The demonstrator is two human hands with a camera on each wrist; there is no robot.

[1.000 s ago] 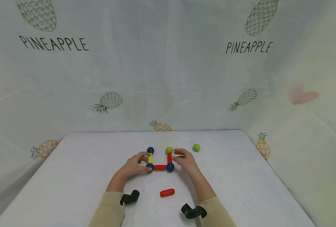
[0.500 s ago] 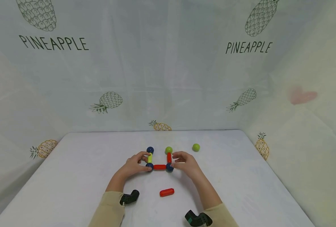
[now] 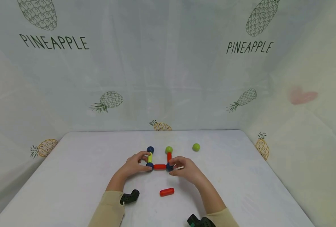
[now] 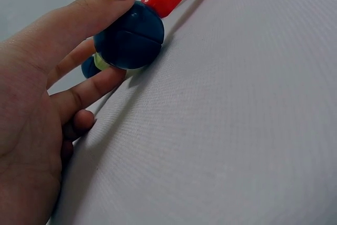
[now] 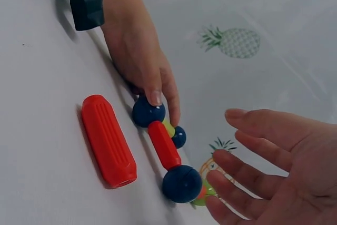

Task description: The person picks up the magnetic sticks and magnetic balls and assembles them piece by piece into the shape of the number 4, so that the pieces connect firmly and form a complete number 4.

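My left hand (image 3: 132,164) pinches the near-left blue ball (image 4: 129,38) between thumb and fingers. This ball is a corner of a three-sided figure lying on the table. From it a yellow-green rod (image 3: 150,158) runs back to another blue ball (image 3: 150,149), and a red rod (image 3: 159,167) runs right to the near-right blue ball (image 5: 182,184). A second red rod (image 3: 169,156) leads from there to a green ball (image 3: 169,149). Beside the near-right ball is my right hand (image 3: 186,169), fingers spread and loosely bent; the right wrist view shows a gap between them and the ball.
A loose red rod (image 3: 166,192) lies nearer to me, between my forearms. Another green ball (image 3: 196,147) sits apart at the back right. White cloth covers the table (image 3: 85,176), and a curtain printed with pineapples hangs behind it.
My right hand has come back toward me, from beside the right-hand red rod to around the near-right blue ball. The left hand and the figure have stayed in place.
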